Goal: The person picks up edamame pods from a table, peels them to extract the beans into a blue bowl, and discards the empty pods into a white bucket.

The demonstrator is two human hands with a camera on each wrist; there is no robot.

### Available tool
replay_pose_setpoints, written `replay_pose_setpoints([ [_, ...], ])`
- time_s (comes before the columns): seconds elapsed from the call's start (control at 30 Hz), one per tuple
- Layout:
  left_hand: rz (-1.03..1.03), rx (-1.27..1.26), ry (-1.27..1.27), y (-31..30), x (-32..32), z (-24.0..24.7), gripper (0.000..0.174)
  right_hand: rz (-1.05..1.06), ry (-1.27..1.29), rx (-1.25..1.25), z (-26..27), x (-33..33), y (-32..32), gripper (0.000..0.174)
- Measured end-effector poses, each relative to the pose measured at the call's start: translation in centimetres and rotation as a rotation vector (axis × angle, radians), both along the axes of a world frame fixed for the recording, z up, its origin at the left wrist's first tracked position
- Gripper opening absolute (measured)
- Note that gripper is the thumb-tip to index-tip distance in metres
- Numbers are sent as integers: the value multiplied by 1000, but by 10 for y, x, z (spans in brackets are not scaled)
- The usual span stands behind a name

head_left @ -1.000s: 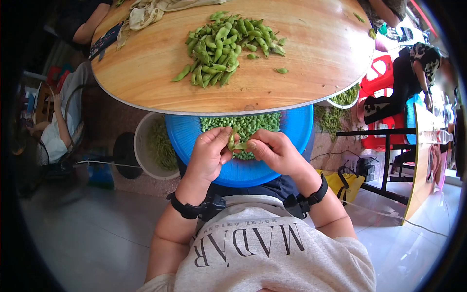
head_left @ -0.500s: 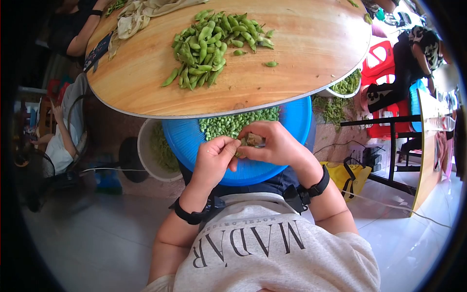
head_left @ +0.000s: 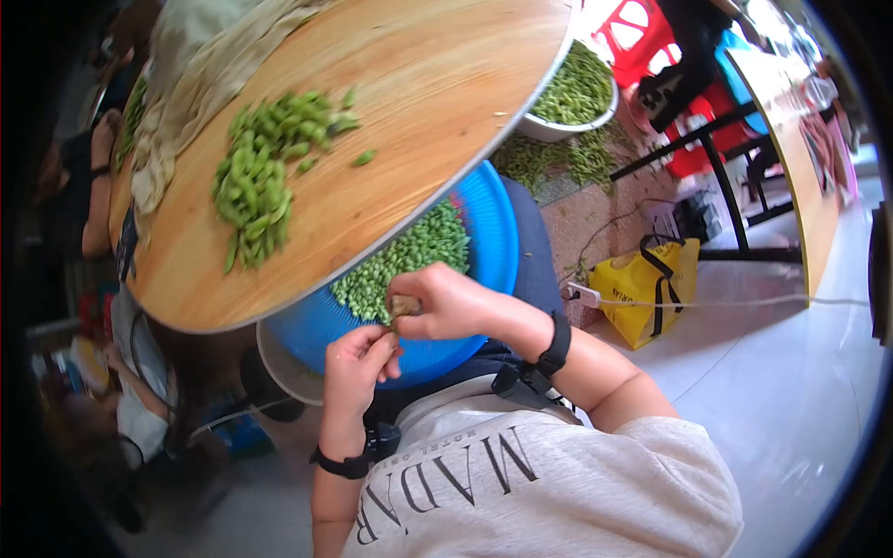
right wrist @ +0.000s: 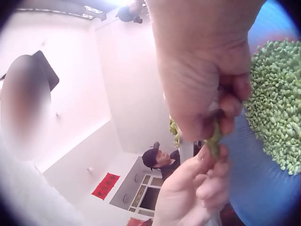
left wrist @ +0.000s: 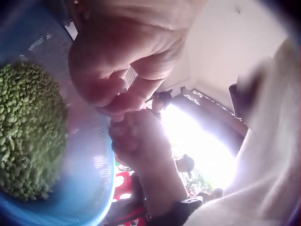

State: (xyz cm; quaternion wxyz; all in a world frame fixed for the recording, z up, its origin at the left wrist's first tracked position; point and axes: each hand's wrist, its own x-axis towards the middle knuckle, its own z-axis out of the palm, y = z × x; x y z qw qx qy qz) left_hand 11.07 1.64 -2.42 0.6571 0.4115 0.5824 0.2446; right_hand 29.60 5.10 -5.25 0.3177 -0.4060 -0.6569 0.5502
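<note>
A green soybean pod [right wrist: 215, 141] is pinched between both hands in the right wrist view. My left hand [head_left: 358, 367] holds its lower end with thumb and fingertips. My right hand [head_left: 445, 305] grips its upper end with curled fingers, and a brownish bit [head_left: 404, 305] shows inside that hand in the head view. Both hands are above a blue basket [head_left: 502, 242] holding a heap of shelled green beans [head_left: 409, 260]. In the left wrist view the fingers of the two hands meet and hide the pod.
A pile of unshelled pods [head_left: 260, 172] lies on the wooden table [head_left: 391, 121], whose edge overhangs the basket. A cloth [head_left: 195, 102] lies at its far left. A white tub of pods [head_left: 558, 130] and a yellow bag [head_left: 642, 288] stand on the floor at right.
The head view has turned, so table, basket and hands appear tilted and further left. The hands have stayed together over the basket; the pod seen between them earlier is now mostly covered there.
</note>
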Motion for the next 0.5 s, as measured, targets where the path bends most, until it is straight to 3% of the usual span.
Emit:
replay_pose_setpoints([
  [0.17,155,34,-14,-4,15,-9,12,-146,129,-39,-10,-1,-6,19],
  [0.33,290,-152,-222,-2,15,-10,12,-49,204,-73,-30,14,-3,15],
  [0.43,316,-221,-250,3,14,-7,13,-102,244,-17,-36,16,-4,15],
  [0.5,303,-152,-126,5,19,-7,12,-140,70,39,-40,13,-5,13],
])
